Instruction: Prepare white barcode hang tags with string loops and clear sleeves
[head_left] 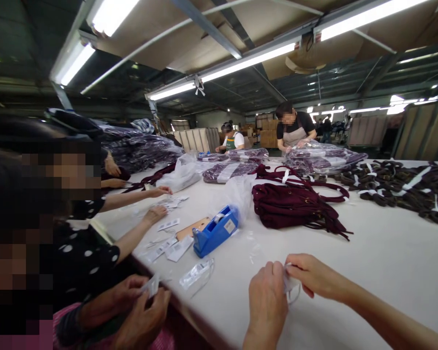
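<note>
Over the white table (379, 257), my left hand (267, 299) is closed, its fingers bent around one side of a small whitish tag (290, 283). My right hand (316, 275) pinches the same tag from the other side. A thin white string loop hangs below the fingers. Much of the tag is hidden by my fingers, so its print does not show. Beyond my hands lies a maroon fabric bag (292, 206) with drawstrings and handles. A blue tape dispenser (216, 231) stands to the left of it, and a clear packet with a string (197, 273) lies nearer.
Two co-workers at the left edge handle small tags; one hand (155, 214) reaches over the table. Beside the dispenser lie a phone (192, 228) and several tags (178, 249). Plastic-wrapped bags (324, 158) and dark bundled straps (405, 187) lie farther back. Another person stands behind.
</note>
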{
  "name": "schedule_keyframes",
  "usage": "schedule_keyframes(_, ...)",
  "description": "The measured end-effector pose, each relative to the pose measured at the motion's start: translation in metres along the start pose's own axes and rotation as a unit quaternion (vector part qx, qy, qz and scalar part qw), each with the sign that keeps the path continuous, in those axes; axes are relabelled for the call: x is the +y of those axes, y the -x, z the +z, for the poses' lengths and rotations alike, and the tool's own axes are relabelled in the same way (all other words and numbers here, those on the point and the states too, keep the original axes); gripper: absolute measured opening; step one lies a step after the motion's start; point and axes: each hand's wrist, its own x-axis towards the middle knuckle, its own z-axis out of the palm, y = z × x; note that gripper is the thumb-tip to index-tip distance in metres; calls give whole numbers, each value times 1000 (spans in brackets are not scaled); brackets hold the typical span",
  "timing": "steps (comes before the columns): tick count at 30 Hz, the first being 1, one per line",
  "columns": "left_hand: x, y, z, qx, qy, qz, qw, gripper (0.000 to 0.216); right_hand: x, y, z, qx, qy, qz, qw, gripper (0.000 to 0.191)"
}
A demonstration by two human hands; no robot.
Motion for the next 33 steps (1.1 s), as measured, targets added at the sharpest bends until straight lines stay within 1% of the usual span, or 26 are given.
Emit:
schedule_keyframes(1, -2, 0, 1, -7, 25, -6, 1000, 28, 6, -2, 1, 7, 0, -6, 1000, 26)
schedule_keyframes(2, -6, 0, 1, -8, 68, -6, 998, 34, 10, -4, 1, 16, -2, -14, 1000, 26)
schedule_keyframes(3, -11, -1, 3, -2, 129, -4, 992, 46, 14, -5, 1, 29, -7, -24, 999, 26)
schedule_keyframes(4, -17, -2, 4, 10, 205, -5, 979, 60, 18, -7, 1, 46, -17, -36, 998, 26)
schedule_keyframes(5, -24, -2, 7, 29, 289, -15, 957, 71, 22, -8, 2, 65, -33, -48, 996, 26)
schedule_keyframes(6, -31, -3, 11, 50, 374, -31, 926, 77, 26, -8, 5, 82, -52, -57, 994, 27)
schedule_keyframes(8, -41, -5, 22, 90, 517, -72, 848, 78, 36, -10, 13, 114, -94, -60, 987, 31)
schedule_keyframes(9, -44, -5, 28, 104, 570, -87, 811, 79, 42, -10, 18, 129, -110, -55, 984, 33)
schedule_keyframes(10, -46, -6, 33, 112, 606, -93, 782, 81, 47, -10, 24, 140, -119, -49, 982, 35)
schedule_keyframes(11, -45, -6, 38, 112, 623, -97, 768, 84, 51, -10, 30, 148, -121, -41, 981, 37)
schedule_keyframes(12, -43, -5, 43, 109, 624, -104, 767, 84, 54, -10, 35, 150, -115, -35, 981, 38)
schedule_keyframes(13, -40, -5, 46, 104, 609, -116, 777, 80, 57, -9, 39, 144, -102, -33, 984, 38)
schedule_keyframes(15, -33, -3, 51, 95, 550, -148, 817, 64, 60, -6, 44, 127, -62, -41, 989, 38)
schedule_keyframes(17, -29, -1, 52, 91, 487, -166, 852, 42, 62, -3, 46, 126, -14, -75, 989, 35)
schedule_keyframes(18, -28, 1, 52, 93, 463, -167, 866, 35, 64, -1, 46, 128, 9, -97, 987, 33)
schedule_keyframes(21, -31, 4, 49, 92, 414, -144, 894, 30, 69, -1, 45, 122, 74, -125, 982, 29)
schedule_keyframes(22, -35, 4, 47, 79, 404, -135, 901, 30, 71, -2, 44, 117, 91, -120, 982, 29)
schedule_keyframes(24, -47, -3, 41, 30, 402, -111, 908, 32, 74, -4, 43, 123, 99, -103, 982, 31)
schedule_keyframes(25, -55, -10, 37, 15, 396, -103, 912, 34, 75, -6, 42, 128, 83, -92, 984, 32)
schedule_keyframes(26, -64, -20, 34, 15, 380, -98, 920, 36, 75, -7, 41, 131, 56, -79, 987, 33)
schedule_keyframes(27, -74, -32, 31, 28, 358, -97, 928, 38, 76, -8, 39, 130, 24, -64, 989, 34)
schedule_keyframes(29, -94, -62, 27, 88, 280, -104, 950, 41, 77, -10, 36, 116, -32, -39, 992, 35)
schedule_keyframes(30, -103, -78, 28, 103, 253, -108, 956, 41, 78, -11, 35, 108, -49, -34, 992, 36)
schedule_keyframes(32, -120, -105, 31, 106, 224, -115, 962, 38, 80, -11, 35, 98, -66, -36, 992, 36)
schedule_keyframes(33, -126, -115, 34, 100, 216, -118, 964, 33, 81, -12, 35, 93, -71, -39, 992, 36)
